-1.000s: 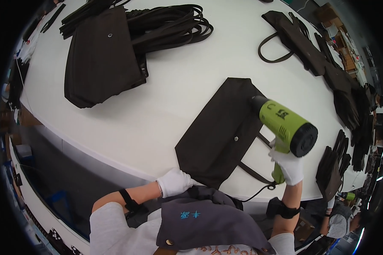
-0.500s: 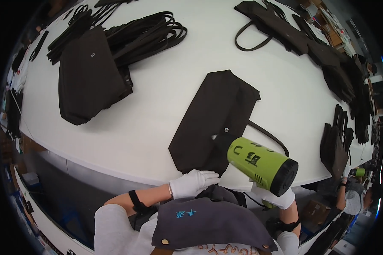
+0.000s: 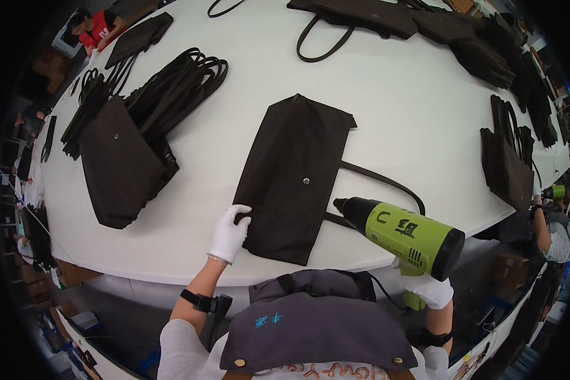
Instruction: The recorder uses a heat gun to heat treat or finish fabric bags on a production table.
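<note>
A dark brown tote bag (image 3: 285,171) lies flat on the white table in front of me, a small round snap on its face and its strap looped out to the right. My left hand (image 3: 228,234), in a white glove, is at the bag's lower left edge, with fingers and thumb closed on the fabric. In my gloved right hand (image 3: 432,290) is a green and black heat gun (image 3: 408,234), gripped by its handle. Its nozzle points left, over the strap and just right of the bag, apart from the fabric.
The white table (image 3: 190,253) carries a stack of dark bags (image 3: 117,171) with bundled straps at left. More bags (image 3: 373,19) lie along the far and right sides. A co-worker in red (image 3: 98,28) stands far left; another person (image 3: 557,234) is at right.
My left hand has moved left and forward from the bag's near edge to its left edge. The heat gun has shifted right, off the bag. The near end of the bag now lies flatter.
</note>
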{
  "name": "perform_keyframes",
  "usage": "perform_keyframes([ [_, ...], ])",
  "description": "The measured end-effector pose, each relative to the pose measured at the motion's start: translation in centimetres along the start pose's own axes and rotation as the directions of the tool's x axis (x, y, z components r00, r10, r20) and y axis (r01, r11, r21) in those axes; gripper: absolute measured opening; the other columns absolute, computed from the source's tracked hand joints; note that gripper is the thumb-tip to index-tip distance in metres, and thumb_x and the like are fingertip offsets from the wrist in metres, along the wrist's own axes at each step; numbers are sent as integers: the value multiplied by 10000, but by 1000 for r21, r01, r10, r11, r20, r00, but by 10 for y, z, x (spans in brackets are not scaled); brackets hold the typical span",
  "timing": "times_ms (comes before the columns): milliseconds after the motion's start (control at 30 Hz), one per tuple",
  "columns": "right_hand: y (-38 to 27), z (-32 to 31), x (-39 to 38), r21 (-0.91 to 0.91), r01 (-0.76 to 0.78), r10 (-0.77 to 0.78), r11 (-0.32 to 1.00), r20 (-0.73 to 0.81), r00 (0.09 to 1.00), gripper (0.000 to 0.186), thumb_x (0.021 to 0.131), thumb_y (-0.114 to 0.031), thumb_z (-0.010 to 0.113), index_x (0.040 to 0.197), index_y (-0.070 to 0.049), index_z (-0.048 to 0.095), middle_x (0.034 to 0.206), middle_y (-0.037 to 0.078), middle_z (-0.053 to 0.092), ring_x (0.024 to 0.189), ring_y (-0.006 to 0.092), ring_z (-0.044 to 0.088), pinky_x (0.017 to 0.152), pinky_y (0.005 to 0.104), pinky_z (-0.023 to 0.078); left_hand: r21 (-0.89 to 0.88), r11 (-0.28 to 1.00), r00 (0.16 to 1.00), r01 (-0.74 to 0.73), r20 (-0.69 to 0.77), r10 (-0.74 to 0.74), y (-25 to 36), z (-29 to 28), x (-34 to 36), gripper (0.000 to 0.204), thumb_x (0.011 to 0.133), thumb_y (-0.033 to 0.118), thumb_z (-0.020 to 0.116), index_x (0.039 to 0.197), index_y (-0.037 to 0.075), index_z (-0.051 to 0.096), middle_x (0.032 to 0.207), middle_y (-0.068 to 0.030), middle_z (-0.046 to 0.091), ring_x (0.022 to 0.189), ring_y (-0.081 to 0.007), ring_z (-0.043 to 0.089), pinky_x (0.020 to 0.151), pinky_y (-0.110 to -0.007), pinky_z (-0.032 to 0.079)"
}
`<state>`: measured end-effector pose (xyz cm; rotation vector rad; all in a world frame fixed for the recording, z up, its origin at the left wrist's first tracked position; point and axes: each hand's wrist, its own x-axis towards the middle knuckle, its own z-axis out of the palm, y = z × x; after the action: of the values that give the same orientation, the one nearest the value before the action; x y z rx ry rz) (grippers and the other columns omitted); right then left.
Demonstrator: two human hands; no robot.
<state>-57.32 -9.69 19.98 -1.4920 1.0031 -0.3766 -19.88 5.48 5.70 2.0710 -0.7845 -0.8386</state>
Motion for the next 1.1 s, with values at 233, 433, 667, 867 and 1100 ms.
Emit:
perform_keyframes([
  [233,10,33,31,-173,75,-101,982,-151,983,314,705,42,666,1008,-37,634,880,25,636,758,113,599,659,256,508,18,992,973,-123,-195,124,-51,1,27,325,862,45,644,1180,19,584,1078,-101,647,996,-175,606,862,-277,477],
  [433,11,9,19,-76,97,-77,992,233,969,496,700,-118,794,1156,-53,610,1119,91,639,1024,223,607,912,362,481,317,948,998,35,-64,-15,-29,-9,57,662,833,142,677,1409,-1,383,1225,-237,561,1113,-335,562,930,-391,457],
  [667,25,22,16,-172,115,-47,978,354,934,593,692,-177,830,1212,-45,576,1156,102,630,1071,213,588,979,351,444,491,857,969,-158,-88,229,54,34,119,728,783,170,715,1379,-69,372,1239,-286,530,1163,-391,520,967,-409,449],
  [867,-1,-18,13,126,-78,107,989,-248,963,407,689,10,707,1083,12,606,898,86,627,655,144,605,565,256,495,-178,975,939,133,338,-66,90,31,155,474,780,224,760,1108,-87,617,989,-200,686,894,-264,677,767,-319,545],
  [1100,-40,-103,-38,-101,342,-294,934,-762,577,617,718,28,670,1289,90,448,1040,145,572,703,134,541,557,222,436,107,173,188,-979,146,971,239,22,93,312,685,-5,723,982,80,677,831,-90,643,594,-255,572,592,-321,474],
])
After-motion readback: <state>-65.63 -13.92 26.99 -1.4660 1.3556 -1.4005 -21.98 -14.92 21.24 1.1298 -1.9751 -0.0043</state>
